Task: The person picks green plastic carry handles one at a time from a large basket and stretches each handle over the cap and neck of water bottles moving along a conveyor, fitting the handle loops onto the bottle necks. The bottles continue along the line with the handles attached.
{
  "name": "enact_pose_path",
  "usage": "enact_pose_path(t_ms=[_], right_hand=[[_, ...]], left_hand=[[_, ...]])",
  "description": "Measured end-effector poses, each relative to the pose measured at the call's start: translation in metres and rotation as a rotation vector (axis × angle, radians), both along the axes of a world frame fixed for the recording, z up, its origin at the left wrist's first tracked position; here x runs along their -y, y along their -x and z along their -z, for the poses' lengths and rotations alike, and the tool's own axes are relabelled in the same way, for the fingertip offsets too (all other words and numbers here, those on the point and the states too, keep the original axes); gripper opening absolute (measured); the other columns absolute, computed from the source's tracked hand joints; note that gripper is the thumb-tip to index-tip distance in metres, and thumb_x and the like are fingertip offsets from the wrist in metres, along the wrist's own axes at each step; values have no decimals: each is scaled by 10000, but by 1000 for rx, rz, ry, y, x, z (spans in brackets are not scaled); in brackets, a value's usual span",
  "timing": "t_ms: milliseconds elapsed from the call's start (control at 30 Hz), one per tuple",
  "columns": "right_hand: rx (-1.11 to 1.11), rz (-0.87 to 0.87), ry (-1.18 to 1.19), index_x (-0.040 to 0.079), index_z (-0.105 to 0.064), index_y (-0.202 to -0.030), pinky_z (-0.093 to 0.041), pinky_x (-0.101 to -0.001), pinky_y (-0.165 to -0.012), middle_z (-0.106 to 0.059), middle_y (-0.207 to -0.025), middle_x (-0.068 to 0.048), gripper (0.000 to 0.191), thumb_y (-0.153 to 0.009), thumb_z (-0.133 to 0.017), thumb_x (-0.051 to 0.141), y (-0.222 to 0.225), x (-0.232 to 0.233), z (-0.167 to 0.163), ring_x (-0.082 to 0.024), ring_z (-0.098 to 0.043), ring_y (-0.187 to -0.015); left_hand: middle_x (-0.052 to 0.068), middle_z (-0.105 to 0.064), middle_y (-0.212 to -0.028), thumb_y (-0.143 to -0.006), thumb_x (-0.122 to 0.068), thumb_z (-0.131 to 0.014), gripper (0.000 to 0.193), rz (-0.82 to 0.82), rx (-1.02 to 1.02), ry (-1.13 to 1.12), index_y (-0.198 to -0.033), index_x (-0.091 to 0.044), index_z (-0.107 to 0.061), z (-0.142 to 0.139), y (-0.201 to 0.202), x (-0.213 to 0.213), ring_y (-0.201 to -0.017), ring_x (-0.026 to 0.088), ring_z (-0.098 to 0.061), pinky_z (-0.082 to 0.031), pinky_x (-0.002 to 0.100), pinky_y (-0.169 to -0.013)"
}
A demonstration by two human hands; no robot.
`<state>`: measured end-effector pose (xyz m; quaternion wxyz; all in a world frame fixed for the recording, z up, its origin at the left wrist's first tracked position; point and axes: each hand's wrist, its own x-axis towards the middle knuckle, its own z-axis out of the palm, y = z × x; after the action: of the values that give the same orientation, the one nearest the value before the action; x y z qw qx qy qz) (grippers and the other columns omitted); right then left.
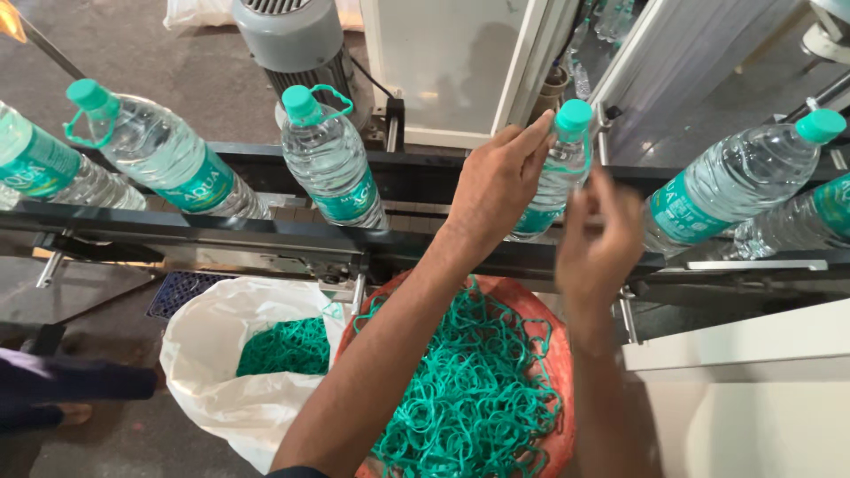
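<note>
A row of clear water bottles with teal caps and teal labels stands on a dark conveyor (221,226). My left hand (498,181) grips the neck of one bottle (558,177), its fingertips beside the teal cap (574,115). A thin teal plastic loop hangs down this bottle's side. My right hand (598,239) is just to the right of that bottle, fingers pinched on the loop, slightly blurred. Further left, two bottles (332,164) (164,155) carry teal loops on their necks.
Below the conveyor sit a reddish sack (544,319) full of teal loops and a white bag (221,363) with more. A grey motor (297,44) and white machine panels stand behind. More bottles stand right (735,181). A dark sleeve shows at left (62,385).
</note>
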<state>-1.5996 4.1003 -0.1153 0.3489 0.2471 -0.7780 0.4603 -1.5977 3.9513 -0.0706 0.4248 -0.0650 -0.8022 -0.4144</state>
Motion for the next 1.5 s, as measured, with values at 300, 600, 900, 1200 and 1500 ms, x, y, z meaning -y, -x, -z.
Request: enact_pose_path(t_ms=[300, 600, 900, 1200, 1500], right_hand=[[607, -558, -751, 161, -793, -990, -521, -447, -939, -707, -1086, -120, 245, -755, -754, 104, -47, -6, 158, -340, -664, -1067], [493, -498, -634, 142, -822, -826, -498, -452, -910, -629, -1206, -121, 117, -723, -859, 185, -22, -58, 109, -343, -613, -1129], [296, -191, 284, -54, -658, -1102, -557, -241, -850, -721, -1074, -127, 108, -1043, -743, -21, 39, -106, -47, -126, -690, -953], [99, -68, 147, -52, -690, -1123, -584, -274, -756, -744, -1002, -126, 132, -994, -712, -70, 97, -100, -97, -161, -745, -871], [-31, 72, -160, -15, -728, -1264, -503, -371, -692, -646, -944, -166, 271, -993, -731, -7, 106, -102, -22, -271, -654, -792]], left_hand=[[130, -632, -841, -1024, -188, -670, 299, -90, 12, 10, -1313, -112, -670, -1, 7, 5, -736, 332, -642, -494, 448, -681], [118, -668, -999, -1046, -209, -670, 311, -288, -3, 174, -1343, -123, -641, -20, -16, 6, -789, 303, -677, -529, 406, -703], [190, -702, -1199, -1012, -231, -699, 505, 441, 11, -7, -1469, -77, -547, -17, 7, -92, -1082, 358, -707, -583, 398, -909], [157, -679, -871, -992, -106, -676, 287, 58, -72, -124, -1277, -96, -699, -7, 104, -132, -800, 335, -692, -547, 416, -726], [142, -667, -886, -955, -151, -682, 321, -33, 11, -120, -1272, -106, -691, 24, 103, -110, -828, 334, -684, -534, 439, -752]])
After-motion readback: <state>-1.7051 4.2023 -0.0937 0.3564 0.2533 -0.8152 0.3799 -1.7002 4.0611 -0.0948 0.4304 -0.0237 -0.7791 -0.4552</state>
